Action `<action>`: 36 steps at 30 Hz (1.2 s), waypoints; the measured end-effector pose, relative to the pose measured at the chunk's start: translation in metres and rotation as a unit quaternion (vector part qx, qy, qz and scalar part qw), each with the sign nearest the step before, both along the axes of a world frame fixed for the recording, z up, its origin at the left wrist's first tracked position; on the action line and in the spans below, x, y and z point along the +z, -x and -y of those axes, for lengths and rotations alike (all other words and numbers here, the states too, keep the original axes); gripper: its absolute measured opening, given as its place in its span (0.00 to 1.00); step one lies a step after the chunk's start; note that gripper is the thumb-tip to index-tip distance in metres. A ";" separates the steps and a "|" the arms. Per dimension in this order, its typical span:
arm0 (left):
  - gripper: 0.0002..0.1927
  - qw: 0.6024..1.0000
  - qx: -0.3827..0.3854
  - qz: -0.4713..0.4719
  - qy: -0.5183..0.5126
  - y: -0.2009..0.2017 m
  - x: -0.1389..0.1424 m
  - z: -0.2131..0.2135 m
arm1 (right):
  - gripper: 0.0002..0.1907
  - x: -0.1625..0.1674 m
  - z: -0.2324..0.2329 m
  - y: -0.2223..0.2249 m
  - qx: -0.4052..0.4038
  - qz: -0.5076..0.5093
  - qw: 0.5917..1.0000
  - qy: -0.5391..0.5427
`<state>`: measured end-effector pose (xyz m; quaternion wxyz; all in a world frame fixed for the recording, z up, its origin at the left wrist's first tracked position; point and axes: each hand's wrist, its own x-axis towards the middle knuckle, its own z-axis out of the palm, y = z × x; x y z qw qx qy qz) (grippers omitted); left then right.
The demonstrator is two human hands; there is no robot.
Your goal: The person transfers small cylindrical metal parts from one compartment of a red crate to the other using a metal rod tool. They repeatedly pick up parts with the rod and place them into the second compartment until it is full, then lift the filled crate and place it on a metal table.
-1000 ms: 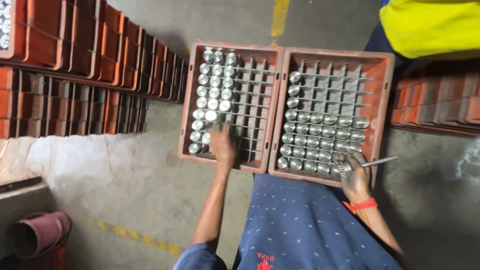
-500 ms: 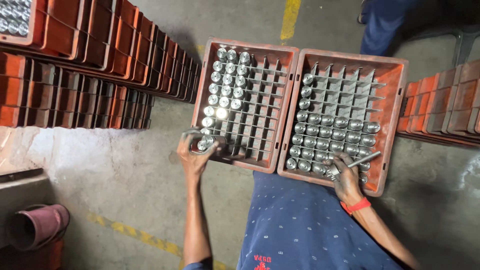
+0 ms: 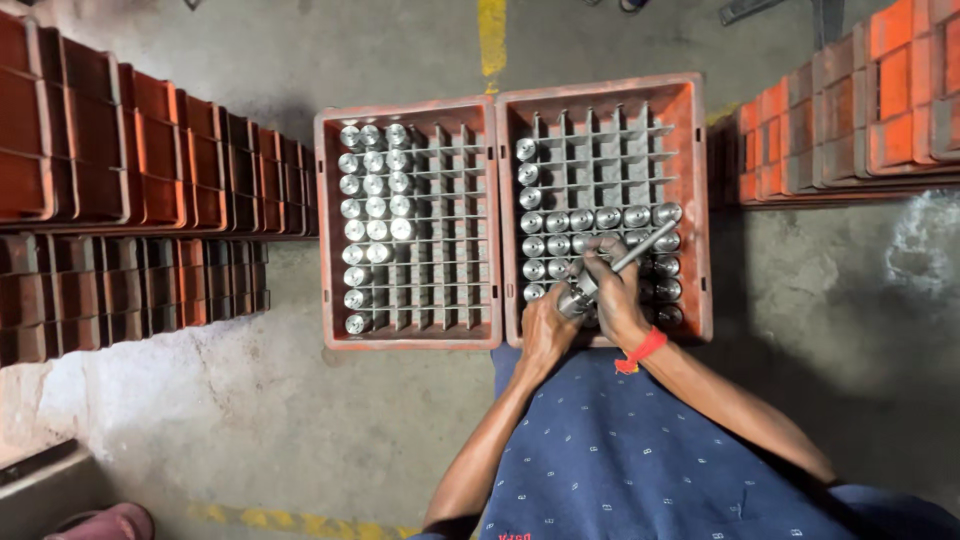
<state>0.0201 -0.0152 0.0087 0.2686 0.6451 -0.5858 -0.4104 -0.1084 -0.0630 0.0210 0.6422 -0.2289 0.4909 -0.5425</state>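
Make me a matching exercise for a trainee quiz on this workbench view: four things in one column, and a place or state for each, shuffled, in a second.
Things:
1. left crate
2. right crate
3. rod
4. wristband

Places or states:
A. red, on the right wrist
B. metal cylinders only in its left columns
C. metal cylinders mostly in its lower rows
D. held by the right hand, slanting over the cylinders

Pairs: 1-B, 2-C, 3-D, 4-A
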 end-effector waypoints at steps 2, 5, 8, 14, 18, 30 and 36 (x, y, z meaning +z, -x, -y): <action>0.26 1.000 -0.023 0.010 -0.015 0.011 0.004 0.002 | 0.06 -0.004 -0.007 0.007 0.008 -0.045 0.998 0.039; 0.34 0.999 -0.047 0.002 -0.025 0.021 0.004 0.006 | 0.05 -0.017 -0.014 0.023 0.064 -0.079 0.991 0.083; 0.36 0.993 -0.082 0.008 -0.083 0.029 0.002 0.007 | 0.06 -0.033 -0.004 0.040 0.090 -0.035 0.995 -0.006; 0.40 0.987 -0.146 -0.033 -0.058 0.040 0.011 0.022 | 0.10 -0.041 0.004 0.063 0.053 -0.032 0.997 -0.036; 0.38 0.977 -0.193 -0.047 -0.077 0.026 0.016 0.066 | 0.12 -0.036 0.034 0.094 -0.081 0.070 0.989 -0.105; 0.34 0.910 -0.051 0.320 0.260 -0.032 -0.008 0.241 | 0.07 -0.046 0.023 0.124 -0.136 0.091 0.986 -0.031; 0.30 0.956 0.005 0.169 0.239 -0.059 -0.017 0.126 | 0.10 -0.053 -0.008 0.117 -0.130 0.103 0.980 -0.109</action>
